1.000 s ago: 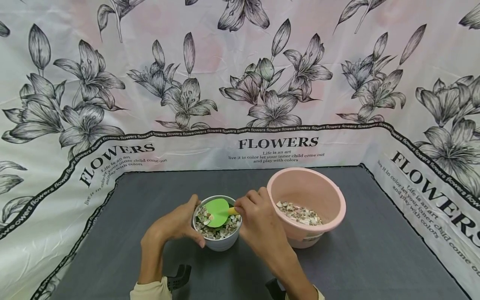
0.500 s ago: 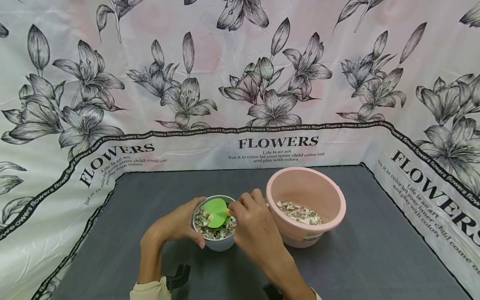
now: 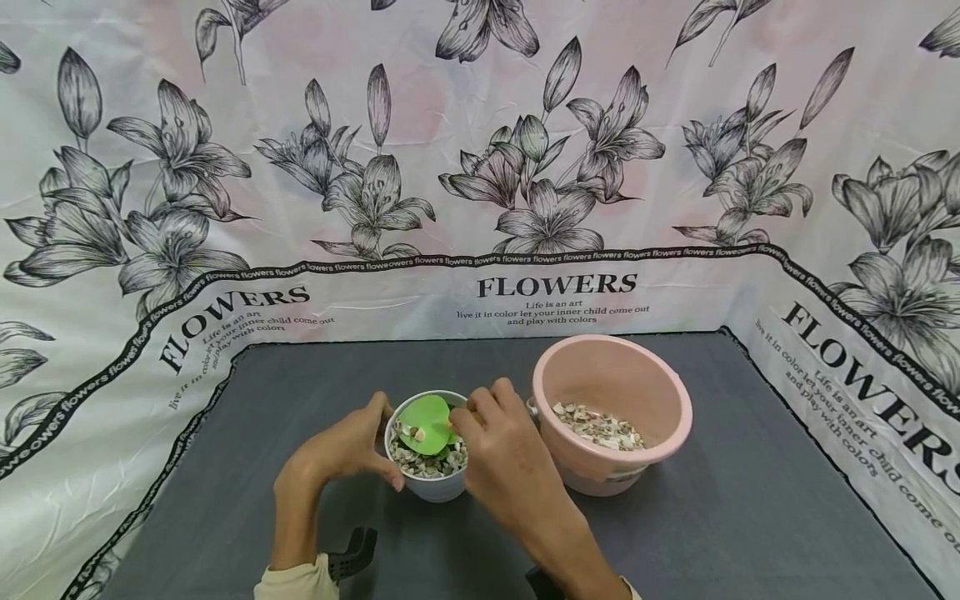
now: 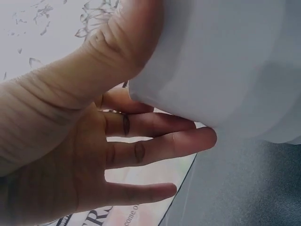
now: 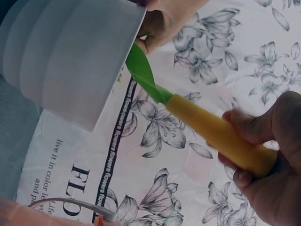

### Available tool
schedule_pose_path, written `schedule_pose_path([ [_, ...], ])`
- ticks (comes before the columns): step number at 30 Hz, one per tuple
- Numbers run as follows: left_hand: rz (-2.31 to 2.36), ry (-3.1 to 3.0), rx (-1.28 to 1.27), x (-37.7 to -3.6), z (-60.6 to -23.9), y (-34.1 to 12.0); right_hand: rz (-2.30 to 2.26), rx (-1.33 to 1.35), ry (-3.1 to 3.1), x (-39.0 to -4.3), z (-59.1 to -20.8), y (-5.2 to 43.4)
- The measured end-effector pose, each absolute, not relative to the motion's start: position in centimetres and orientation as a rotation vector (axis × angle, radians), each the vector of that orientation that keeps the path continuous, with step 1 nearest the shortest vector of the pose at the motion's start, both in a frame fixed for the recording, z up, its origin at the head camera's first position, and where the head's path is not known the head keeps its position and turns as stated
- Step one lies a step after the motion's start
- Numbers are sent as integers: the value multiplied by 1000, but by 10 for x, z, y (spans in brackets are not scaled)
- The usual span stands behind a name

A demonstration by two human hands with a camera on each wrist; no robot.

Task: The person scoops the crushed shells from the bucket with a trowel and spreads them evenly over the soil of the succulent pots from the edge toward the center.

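"FLOWERS"-printed backdrop [image 3: 555, 286] behind left hand [image 3: 341, 450] cupping white pot [image 3: 431, 483], right hand [image 3: 506, 458] gripping trowel [image 3: 425, 425] (yellow-handled).

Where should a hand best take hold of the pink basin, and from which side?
Grip the pink basin at its rolled rim on the far right side, coming from above and from the right. The rim flares outward and gives a lip for the fingers, and that side is probably free, since the white pot and both hands crowd its left.
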State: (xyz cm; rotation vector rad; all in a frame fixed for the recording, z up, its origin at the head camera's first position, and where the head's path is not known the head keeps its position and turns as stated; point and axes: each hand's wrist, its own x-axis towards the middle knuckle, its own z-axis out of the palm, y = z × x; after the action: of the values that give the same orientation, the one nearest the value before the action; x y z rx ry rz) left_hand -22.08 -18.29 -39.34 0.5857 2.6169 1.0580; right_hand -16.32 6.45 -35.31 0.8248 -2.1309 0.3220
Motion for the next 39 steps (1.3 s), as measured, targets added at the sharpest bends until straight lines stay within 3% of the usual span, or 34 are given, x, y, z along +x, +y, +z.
schedule_pose_path([
  [19,1016,2640,569,-228,-394,-173,372,843,-2116,-169,-345,82],
  [30,1037,2524,544,-224,-399,-168,879,759,-2081,-174,-331,147],
  [39,1020,2599,470,-211,-391,-177,953,520,-2013,-177,-319,204],
])
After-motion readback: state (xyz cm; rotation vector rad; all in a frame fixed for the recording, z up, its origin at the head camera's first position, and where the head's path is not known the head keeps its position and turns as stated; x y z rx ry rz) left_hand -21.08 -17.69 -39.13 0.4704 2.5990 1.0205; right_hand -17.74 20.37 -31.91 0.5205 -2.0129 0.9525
